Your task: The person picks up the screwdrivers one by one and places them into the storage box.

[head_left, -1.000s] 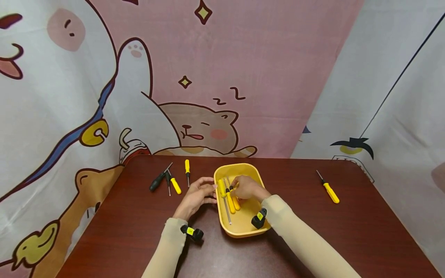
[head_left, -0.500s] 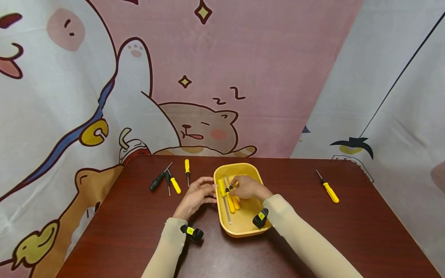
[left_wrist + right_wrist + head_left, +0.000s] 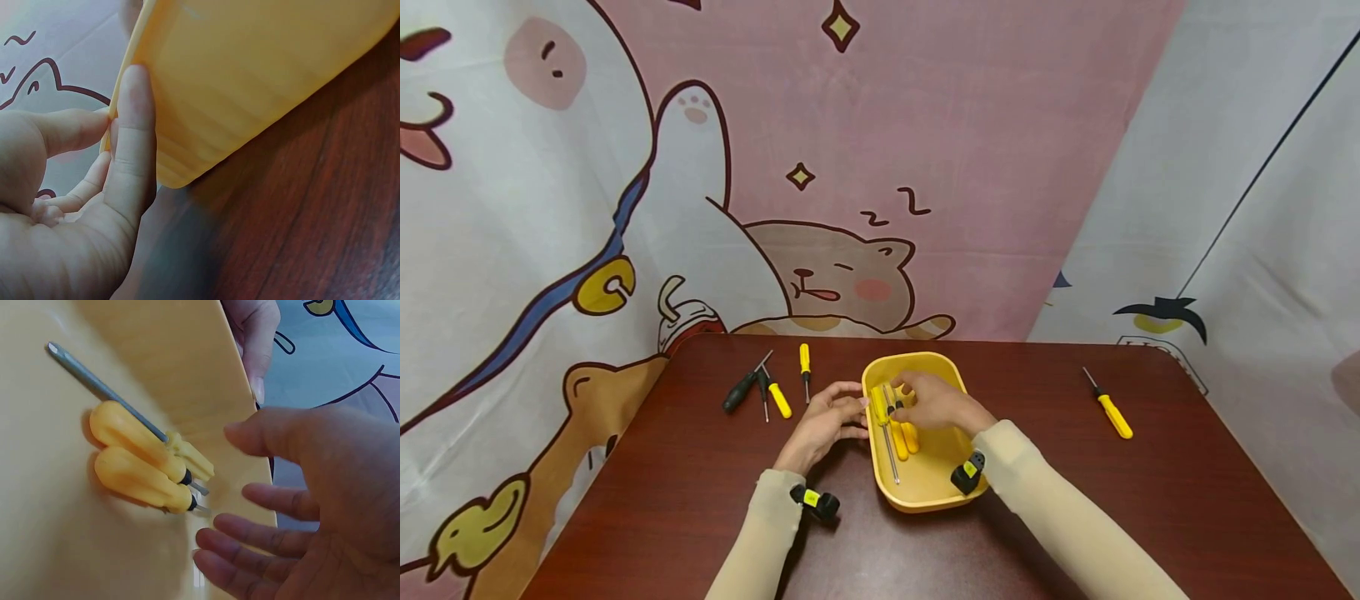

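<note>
In the head view my left hand point(image 3: 823, 427) is at the left side of a yellow plastic tray point(image 3: 928, 492). Its thumb and fingers pinch the tray's rim, as the left wrist view shows. My right hand point(image 3: 940, 402) hovers inside the tray with fingers spread, holding nothing. Just beyond its fingertips in the right wrist view lie two screwdrivers side by side, a nearer one point(image 3: 144, 481) and a farther one point(image 3: 134, 439), both with yellow handles. Alongside them is a third screwdriver point(image 3: 103, 387), pointing the opposite way, with a long steel shaft and a paler yellow handle.
Left of the tray lie a dark-handled screwdriver point(image 3: 741, 392), a smaller dark one point(image 3: 763, 390) and a yellow-handled one point(image 3: 778, 402), bunched together. Another yellow screwdriver point(image 3: 805, 358) is near the back edge. One more yellow screwdriver point(image 3: 1116, 417) lies far right. A cartoon cloth point(image 3: 1000, 167) hangs behind the table.
My right hand has let go of the screwdriver handles in the tray, its fingers opening and drawing back slightly to the right. The left hand and tray have stayed put.
</note>
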A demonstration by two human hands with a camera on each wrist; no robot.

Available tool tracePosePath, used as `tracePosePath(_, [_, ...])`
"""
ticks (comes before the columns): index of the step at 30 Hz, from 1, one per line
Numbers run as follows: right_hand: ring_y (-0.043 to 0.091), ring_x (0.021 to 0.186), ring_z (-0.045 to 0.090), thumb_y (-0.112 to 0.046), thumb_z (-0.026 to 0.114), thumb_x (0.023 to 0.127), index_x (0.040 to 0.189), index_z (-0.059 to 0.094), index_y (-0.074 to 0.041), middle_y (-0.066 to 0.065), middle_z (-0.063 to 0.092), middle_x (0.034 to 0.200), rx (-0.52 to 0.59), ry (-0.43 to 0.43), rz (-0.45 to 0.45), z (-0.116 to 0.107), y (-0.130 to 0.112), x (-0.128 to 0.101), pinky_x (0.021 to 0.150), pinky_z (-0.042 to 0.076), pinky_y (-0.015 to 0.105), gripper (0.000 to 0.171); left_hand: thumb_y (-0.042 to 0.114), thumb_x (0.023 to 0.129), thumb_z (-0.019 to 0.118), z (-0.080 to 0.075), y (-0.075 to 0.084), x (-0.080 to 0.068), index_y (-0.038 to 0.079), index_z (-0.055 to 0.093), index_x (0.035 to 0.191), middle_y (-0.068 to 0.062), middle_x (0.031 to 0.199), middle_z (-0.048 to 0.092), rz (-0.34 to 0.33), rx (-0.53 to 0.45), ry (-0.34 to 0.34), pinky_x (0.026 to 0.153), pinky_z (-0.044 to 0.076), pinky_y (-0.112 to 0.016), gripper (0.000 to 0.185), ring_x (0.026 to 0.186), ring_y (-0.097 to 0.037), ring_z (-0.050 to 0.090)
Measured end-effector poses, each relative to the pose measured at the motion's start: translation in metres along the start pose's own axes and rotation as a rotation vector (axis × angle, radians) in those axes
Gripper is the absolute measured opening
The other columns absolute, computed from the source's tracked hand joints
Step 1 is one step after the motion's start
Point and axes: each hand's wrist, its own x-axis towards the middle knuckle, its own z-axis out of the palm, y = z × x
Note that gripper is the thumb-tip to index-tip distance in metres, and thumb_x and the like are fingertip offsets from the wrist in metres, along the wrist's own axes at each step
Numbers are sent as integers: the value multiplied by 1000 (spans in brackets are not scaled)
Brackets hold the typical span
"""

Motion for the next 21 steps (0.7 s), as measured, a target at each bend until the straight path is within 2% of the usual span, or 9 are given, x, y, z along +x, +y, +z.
tracePosePath(6, [35, 131, 58, -32, 77, 92, 144, 55, -9, 15, 59, 145, -54, 39, -101, -5, 3, -4, 111, 49, 52, 61, 12, 99, 67, 1, 2, -1, 3, 50, 139, -9, 97, 68, -6, 1, 2, 70, 64, -34, 44, 77, -18, 68])
tracePosePath(13, [29, 141, 49, -39, 78, 89, 144, 57, -17, 8, 54, 151, -146, 90, -201, -12, 9, -9, 119, 41, 51, 63, 12, 99, 68, 2, 2, -1, 4, 50, 137, -8, 96, 68, -4, -2, 1, 70, 64, -35, 43, 78, -18, 67])
tracePosePath(21, [29, 146, 42, -40, 80, 86, 146, 57, -21, 6, 52, 153, -204, 153, -278, -18, 15, -19, 118, 41, 53, 67, 13, 98, 69, 1, 0, -1, 4, 51, 137, -8, 96, 68, -2, -3, 6, 71, 64, -36, 43, 79, -19, 68])
